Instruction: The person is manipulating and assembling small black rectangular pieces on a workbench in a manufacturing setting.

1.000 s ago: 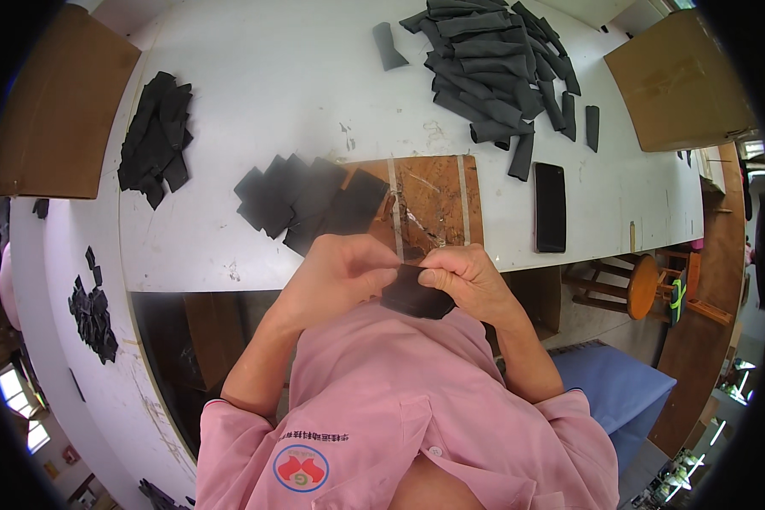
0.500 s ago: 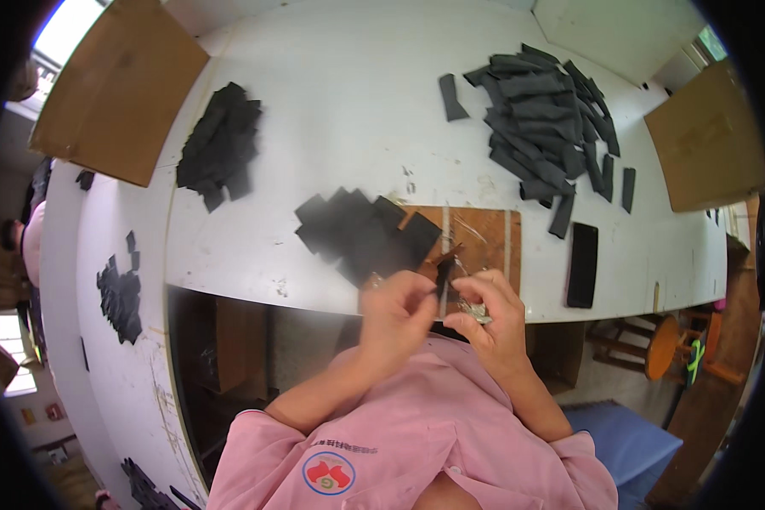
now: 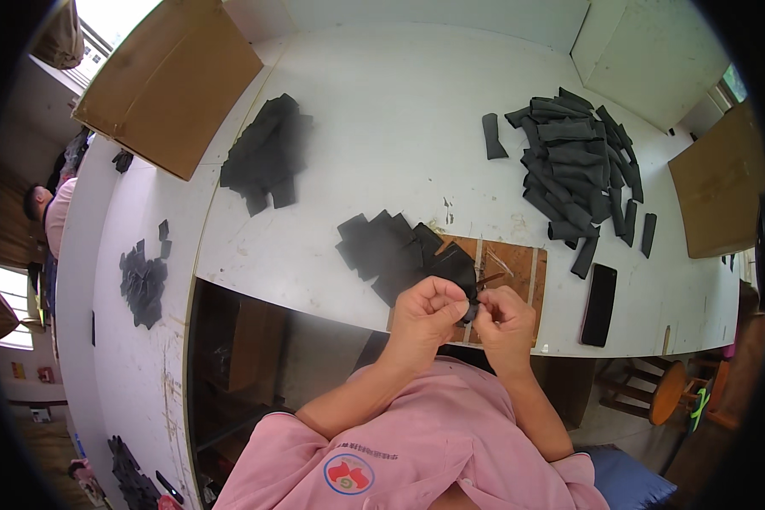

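Over the brown board (image 3: 527, 270) at the table's front edge, my two hands pinch close together. Fingers and thumb of my left hand (image 3: 425, 321) are closed on a small black fabric piece (image 3: 471, 314). My right hand (image 3: 508, 327) is also closed, fingertips on the piece's other side. Its exact shape is mostly hidden by the fingers. A thin reddish-brown strip (image 3: 490, 279) sticks out just beyond the right fingertips; I cannot make out what it belongs to. Several flat black fabric pieces (image 3: 391, 246) overlap beyond my left hand, partly on the board.
Rolled black fabric tubes (image 3: 569, 140) lie heaped at the far right, with a phone (image 3: 599, 306) nearer. Flat black pieces (image 3: 263, 157) are piled at the far left. Cardboard boxes (image 3: 178, 81) (image 3: 718, 183) flank the table. A wooden stool (image 3: 667, 393) stands at lower right.
The view has shifted, so the table sits lower and further right. My hands have drawn closer together at the black piece. A shiny crumpled bit in my right hand no longer shows.
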Demonstrator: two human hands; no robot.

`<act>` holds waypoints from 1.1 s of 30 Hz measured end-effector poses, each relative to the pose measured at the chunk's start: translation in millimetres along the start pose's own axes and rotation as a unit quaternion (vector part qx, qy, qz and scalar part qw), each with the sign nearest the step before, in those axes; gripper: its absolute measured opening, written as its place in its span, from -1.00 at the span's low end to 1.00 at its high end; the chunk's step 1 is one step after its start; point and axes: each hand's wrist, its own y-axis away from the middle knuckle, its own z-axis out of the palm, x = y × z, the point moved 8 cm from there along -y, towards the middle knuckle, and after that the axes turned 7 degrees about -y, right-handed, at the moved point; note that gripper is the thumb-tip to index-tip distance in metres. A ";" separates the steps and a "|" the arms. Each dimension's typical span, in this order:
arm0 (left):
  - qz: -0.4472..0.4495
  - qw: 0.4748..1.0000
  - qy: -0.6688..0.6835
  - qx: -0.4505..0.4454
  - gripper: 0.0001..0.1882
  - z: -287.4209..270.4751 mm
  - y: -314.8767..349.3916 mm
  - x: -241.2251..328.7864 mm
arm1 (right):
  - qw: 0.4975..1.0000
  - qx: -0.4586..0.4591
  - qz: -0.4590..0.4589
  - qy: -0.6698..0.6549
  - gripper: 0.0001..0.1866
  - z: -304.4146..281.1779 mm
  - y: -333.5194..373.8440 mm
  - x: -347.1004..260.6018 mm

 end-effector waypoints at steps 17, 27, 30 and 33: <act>0.176 0.964 -0.190 0.058 -0.82 6.0 10.0 40.6 | 0.901 -0.117 0.228 -0.350 -0.84 20.8 2.2 18.8; 0.013 0.969 0.066 -0.239 -0.51 45.0 27.8 41.7 | 0.922 -0.084 0.042 -0.375 -0.91 -2.0 -5.1 -14.8; 0.107 0.989 -0.086 -0.055 -0.67 26.2 20.6 35.2 | 0.936 -0.079 0.029 -0.342 -0.90 -4.4 -7.4 -18.8; 0.272 0.938 -0.213 0.022 -0.82 21.6 20.2 47.2 | 0.979 -0.039 -0.053 -0.191 -0.89 -12.7 -6.2 -39.7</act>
